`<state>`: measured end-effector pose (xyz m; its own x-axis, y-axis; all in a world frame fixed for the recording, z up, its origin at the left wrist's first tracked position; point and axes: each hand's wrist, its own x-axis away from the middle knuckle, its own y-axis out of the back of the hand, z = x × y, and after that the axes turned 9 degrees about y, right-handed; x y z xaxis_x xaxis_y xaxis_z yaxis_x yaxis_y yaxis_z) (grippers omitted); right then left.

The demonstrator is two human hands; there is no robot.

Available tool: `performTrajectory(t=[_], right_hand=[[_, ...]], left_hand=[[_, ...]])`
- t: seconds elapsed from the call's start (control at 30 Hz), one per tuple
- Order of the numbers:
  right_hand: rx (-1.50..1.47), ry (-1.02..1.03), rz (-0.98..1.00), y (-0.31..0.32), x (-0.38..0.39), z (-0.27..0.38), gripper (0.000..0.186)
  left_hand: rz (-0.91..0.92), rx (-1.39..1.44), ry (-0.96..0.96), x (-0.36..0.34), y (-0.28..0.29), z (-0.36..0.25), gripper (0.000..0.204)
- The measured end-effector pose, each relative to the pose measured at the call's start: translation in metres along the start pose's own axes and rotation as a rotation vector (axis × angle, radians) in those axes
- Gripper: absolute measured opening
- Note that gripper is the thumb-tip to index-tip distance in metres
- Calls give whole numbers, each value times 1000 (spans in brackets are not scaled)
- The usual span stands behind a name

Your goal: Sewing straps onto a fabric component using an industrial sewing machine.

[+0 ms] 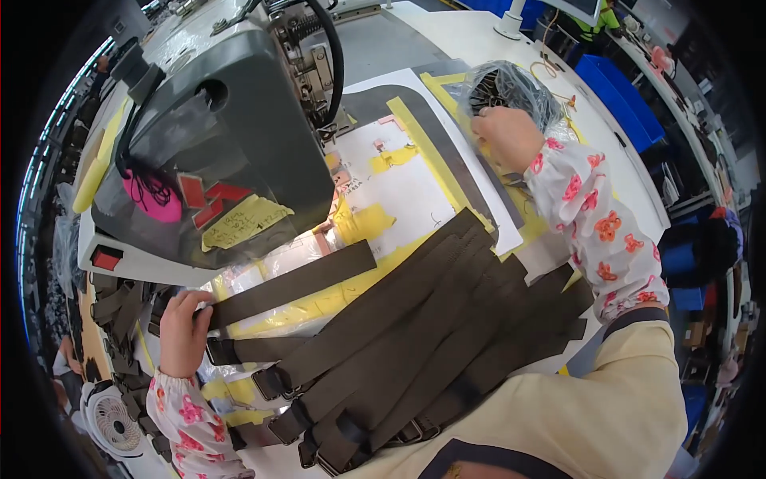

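Observation:
My left hand [183,331] pinches the left end of a dark brown webbing strap [295,283], which lies across the taped white work plate [391,188] below the sewing machine head [279,152]. My right hand [511,136] is at the near side of a clear plastic bag [536,89] full of small dark metal pieces [496,86]. Its fingers are curled in and their tips are hidden at the bag's mouth. Nearer to me, a fanned pile of the same straps [415,319] lies over the table, several with metal buckles [275,383] at their left ends.
The machine's grey body fills the upper left, with a pink pad [152,195] and a yellow note [246,223] on it. More straps [120,311] hang at the left edge, above a white fan [114,419]. A blue bin [618,104] stands beyond the table at right.

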<state>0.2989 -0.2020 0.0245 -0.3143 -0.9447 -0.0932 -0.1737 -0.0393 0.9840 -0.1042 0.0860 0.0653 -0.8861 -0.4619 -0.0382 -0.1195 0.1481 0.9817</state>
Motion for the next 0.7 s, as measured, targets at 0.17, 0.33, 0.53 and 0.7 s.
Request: performTrajectory(t=[0.17, 0.33, 0.53, 0.7], right_hand=[[18, -120, 24, -12, 1, -23, 11], [-28, -187, 19, -22, -2, -20, 13], [-334, -216, -247, -5, 7, -15, 17], [-1539, -106, -91, 36, 1, 51, 15]], left_hand=[[72, 285, -235, -28, -21, -93, 30], [-65, 260, -327, -46, -60, -120, 33], [-52, 473, -211, -52, -68, -117, 25], [-180, 785, -139, -50, -71, -117, 11]])
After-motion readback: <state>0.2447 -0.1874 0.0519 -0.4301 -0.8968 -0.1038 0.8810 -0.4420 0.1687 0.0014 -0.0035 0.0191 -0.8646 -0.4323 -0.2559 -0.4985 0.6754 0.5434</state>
